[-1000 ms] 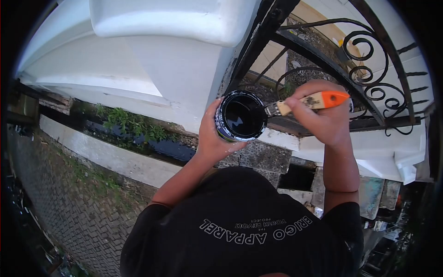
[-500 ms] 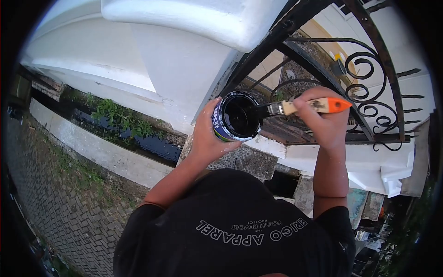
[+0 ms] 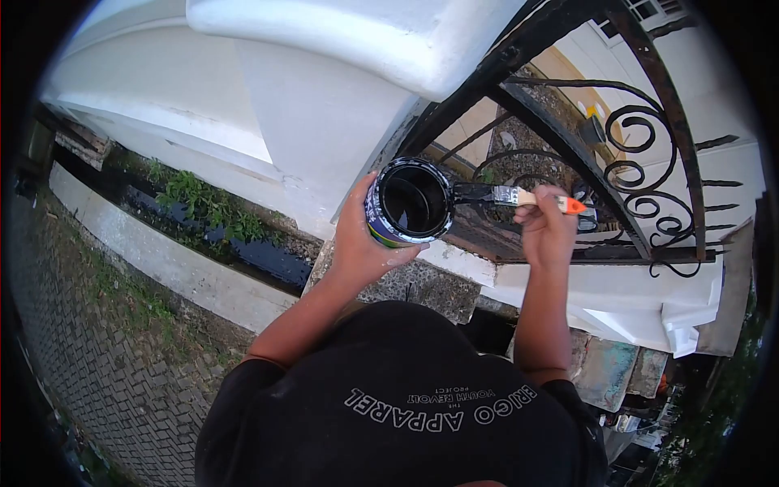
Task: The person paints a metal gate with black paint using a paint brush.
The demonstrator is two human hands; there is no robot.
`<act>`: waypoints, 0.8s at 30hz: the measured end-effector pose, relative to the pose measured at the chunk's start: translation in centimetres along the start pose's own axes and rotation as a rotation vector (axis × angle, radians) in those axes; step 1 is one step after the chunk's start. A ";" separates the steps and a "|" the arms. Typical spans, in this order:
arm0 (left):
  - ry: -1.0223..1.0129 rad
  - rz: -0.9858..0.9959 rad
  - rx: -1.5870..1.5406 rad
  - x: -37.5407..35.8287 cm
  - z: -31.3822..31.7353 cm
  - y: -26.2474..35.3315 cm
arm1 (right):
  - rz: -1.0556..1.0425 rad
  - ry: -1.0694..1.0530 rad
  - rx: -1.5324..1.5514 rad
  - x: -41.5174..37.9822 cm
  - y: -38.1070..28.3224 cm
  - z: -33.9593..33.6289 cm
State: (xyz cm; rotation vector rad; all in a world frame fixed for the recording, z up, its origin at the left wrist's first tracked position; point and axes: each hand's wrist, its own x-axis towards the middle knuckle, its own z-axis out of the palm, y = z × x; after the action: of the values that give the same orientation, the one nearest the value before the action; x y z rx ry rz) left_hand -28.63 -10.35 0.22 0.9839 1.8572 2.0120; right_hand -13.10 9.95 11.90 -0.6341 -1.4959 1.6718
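Note:
My left hand [image 3: 365,242] is wrapped round a paint can [image 3: 380,217] with a blue and green label. Its open top faces me and shows black paint inside; the rim is smeared with black and white. In my right hand [image 3: 545,230] is a paintbrush [image 3: 526,197] with a wooden handle and an orange end, gripped between thumb and fingers. The dark bristles point left, right at the can's right rim, and black paint coats them. Just beyond the brush stands a black iron gate [image 3: 560,134] with scrolled bars and spikes.
A white wall [image 3: 324,105] rises at the left and ahead, with a rounded ledge on top. Below it runs a ditch [image 3: 268,264] with dark water and green plants [image 3: 207,203]. Brick paving [image 3: 105,357] lies at lower left. Behind the gate is a dark bucket-like object [image 3: 595,127].
My right hand has turned and shifted left and down, and the brush's bristles have come out of the can to its right rim. The can has moved slightly left.

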 end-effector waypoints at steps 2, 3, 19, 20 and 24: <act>0.014 -0.009 -0.055 0.3 0.3 0.1 | 0.174 0.048 0.280 -0.1 1.6 -0.2; 0.024 -0.031 -0.120 0.4 0.4 0.1 | 0.258 0.070 0.372 0.1 2.8 -0.7; 0.056 -0.080 -0.188 -0.9 -1.0 0.0 | -1.048 -0.228 -1.015 9.3 -2.0 4.2; 0.059 -0.081 -0.191 -1.1 -1.2 -0.2 | -1.128 -0.212 -1.019 10.0 -2.8 4.4; 0.076 -0.075 -0.134 -1.5 -1.4 0.2 | -1.360 -0.161 -1.093 9.7 -7.7 5.2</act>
State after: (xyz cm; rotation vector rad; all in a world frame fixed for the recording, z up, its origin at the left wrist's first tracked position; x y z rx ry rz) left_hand -28.37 -12.37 -0.03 0.8007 1.7418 2.1247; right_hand -20.97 14.79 21.66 0.1201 -2.1197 -0.1904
